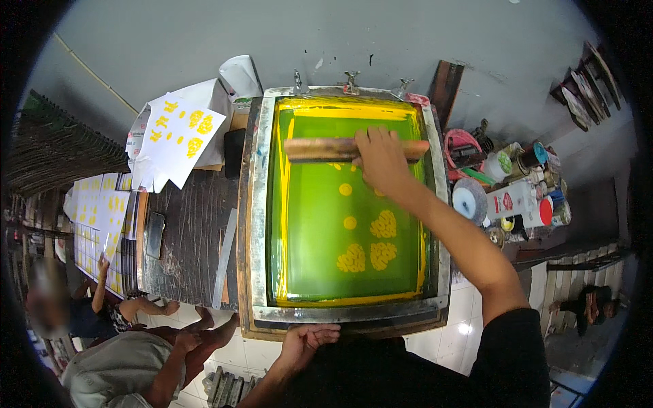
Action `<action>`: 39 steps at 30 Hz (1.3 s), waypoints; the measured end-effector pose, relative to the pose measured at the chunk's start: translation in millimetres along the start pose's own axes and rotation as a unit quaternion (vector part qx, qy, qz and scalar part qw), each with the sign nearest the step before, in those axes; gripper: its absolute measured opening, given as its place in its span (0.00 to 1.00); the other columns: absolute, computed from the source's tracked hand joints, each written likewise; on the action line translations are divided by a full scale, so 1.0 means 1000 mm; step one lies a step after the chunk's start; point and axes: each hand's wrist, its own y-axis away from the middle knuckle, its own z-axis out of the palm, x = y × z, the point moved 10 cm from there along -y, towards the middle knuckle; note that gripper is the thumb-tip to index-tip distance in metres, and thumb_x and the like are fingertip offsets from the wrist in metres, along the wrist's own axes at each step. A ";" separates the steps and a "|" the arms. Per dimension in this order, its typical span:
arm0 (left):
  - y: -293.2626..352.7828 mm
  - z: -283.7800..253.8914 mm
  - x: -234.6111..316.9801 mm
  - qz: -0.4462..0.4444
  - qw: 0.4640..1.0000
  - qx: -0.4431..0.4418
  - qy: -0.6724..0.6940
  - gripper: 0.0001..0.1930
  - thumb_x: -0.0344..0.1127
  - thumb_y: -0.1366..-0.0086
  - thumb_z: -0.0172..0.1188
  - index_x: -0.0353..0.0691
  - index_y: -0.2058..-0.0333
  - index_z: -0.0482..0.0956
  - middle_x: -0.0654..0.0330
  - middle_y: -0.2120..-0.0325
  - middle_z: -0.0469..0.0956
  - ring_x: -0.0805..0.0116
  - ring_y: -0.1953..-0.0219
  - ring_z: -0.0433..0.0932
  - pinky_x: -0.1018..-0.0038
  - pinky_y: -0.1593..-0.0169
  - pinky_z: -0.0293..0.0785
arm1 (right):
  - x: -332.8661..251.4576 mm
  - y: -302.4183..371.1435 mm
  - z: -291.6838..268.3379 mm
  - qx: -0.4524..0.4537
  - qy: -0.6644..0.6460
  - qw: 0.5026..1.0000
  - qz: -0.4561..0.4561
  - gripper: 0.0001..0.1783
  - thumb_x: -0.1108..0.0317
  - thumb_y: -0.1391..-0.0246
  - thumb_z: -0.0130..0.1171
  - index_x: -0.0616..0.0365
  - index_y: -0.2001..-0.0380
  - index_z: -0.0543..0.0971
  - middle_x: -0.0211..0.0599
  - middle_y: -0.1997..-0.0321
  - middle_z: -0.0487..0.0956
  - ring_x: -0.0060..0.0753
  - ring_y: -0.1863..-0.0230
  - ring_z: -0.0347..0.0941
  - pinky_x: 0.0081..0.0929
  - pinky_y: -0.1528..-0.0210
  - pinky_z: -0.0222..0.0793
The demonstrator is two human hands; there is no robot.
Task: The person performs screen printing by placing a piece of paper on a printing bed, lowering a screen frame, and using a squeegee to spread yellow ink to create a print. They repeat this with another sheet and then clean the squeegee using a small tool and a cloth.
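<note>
A screen printing frame lies in front of me, its green mesh showing yellow dots and leaf-like shapes. Yellow ink runs along the mesh's far edge and in streaks down its sides. My right hand is wrapped over a wooden squeegee, which lies across the far part of the mesh. At the near edge of the frame, my left hand has its fingers curled against the rim. Part of the printed pattern is hidden behind the squeegee and my right forearm.
Printed white sheets lie on a stack at left. On the dark table are a phone and a metal ruler. Jars and tubs crowd the right. One person sits at left; another holds sheets beyond. Clamps line the far edge.
</note>
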 end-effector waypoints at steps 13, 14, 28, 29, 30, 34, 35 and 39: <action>0.003 0.011 0.007 0.024 0.999 -0.021 0.013 0.19 0.32 0.30 0.48 0.18 0.51 0.76 0.37 0.52 0.82 0.48 0.52 0.83 0.56 0.44 0.78 | 0.077 -0.099 0.024 -0.125 -0.065 0.988 0.059 0.24 0.64 0.42 0.66 0.63 0.47 0.73 0.52 0.45 0.78 0.56 0.41 0.71 0.51 0.40 0.62; 0.003 0.010 0.007 0.023 1.000 -0.012 0.013 0.18 0.32 0.31 0.48 0.18 0.54 0.78 0.37 0.53 0.82 0.47 0.52 0.83 0.55 0.44 0.77 | 0.078 -0.100 0.026 -0.128 -0.055 0.989 0.058 0.22 0.64 0.41 0.65 0.63 0.48 0.73 0.52 0.45 0.78 0.56 0.41 0.72 0.51 0.40 0.62; 0.050 0.099 0.047 0.152 0.866 -0.468 0.088 0.30 0.40 0.28 0.50 0.37 0.31 0.66 0.37 0.53 0.80 0.44 0.48 0.79 0.53 0.41 0.71 | -0.036 0.031 -0.216 0.070 -0.059 0.995 -0.049 0.16 0.68 0.39 0.62 0.61 0.52 0.72 0.46 0.56 0.75 0.53 0.51 0.69 0.45 0.48 0.62; 0.064 0.119 0.056 0.156 0.845 -0.506 0.072 0.34 0.40 0.29 0.50 0.42 0.27 0.55 0.35 0.52 0.79 0.42 0.48 0.79 0.50 0.41 0.70 | -0.055 0.049 -0.243 0.088 -0.062 0.991 -0.081 0.16 0.68 0.40 0.62 0.62 0.52 0.72 0.46 0.57 0.75 0.53 0.52 0.69 0.44 0.48 0.61; 0.082 0.141 0.069 0.166 0.810 -0.559 0.061 0.39 0.40 0.29 0.50 0.48 0.23 0.44 0.33 0.51 0.78 0.39 0.48 0.78 0.48 0.41 0.70 | -0.062 0.064 -0.260 0.070 -0.048 0.995 -0.053 0.17 0.69 0.40 0.62 0.62 0.51 0.72 0.46 0.56 0.75 0.53 0.52 0.69 0.43 0.48 0.62; 0.119 0.209 0.135 0.223 0.745 -0.629 0.001 0.49 0.44 0.32 0.55 0.46 0.23 0.31 0.27 0.48 0.75 0.35 0.48 0.79 0.46 0.46 0.75 | -0.092 0.090 -0.323 0.164 -0.008 0.985 -0.051 0.19 0.69 0.41 0.63 0.61 0.49 0.73 0.45 0.54 0.76 0.52 0.51 0.71 0.41 0.47 0.62; 0.121 0.220 0.151 0.243 0.747 -0.618 -0.010 0.50 0.45 0.33 0.56 0.46 0.23 0.32 0.27 0.47 0.75 0.35 0.50 0.80 0.46 0.47 0.76 | -0.091 0.085 -0.333 0.204 0.006 0.978 -0.039 0.17 0.69 0.42 0.63 0.60 0.50 0.75 0.47 0.54 0.77 0.56 0.51 0.72 0.41 0.47 0.64; 0.099 0.225 0.201 0.375 0.796 -0.454 -0.144 0.48 0.44 0.30 0.56 0.38 0.24 0.34 0.28 0.45 0.75 0.42 0.57 0.85 0.53 0.47 0.78 | -0.080 0.057 -0.368 0.272 0.006 0.962 -0.022 0.20 0.62 0.38 0.61 0.63 0.48 0.76 0.51 0.51 0.80 0.55 0.50 0.76 0.41 0.45 0.68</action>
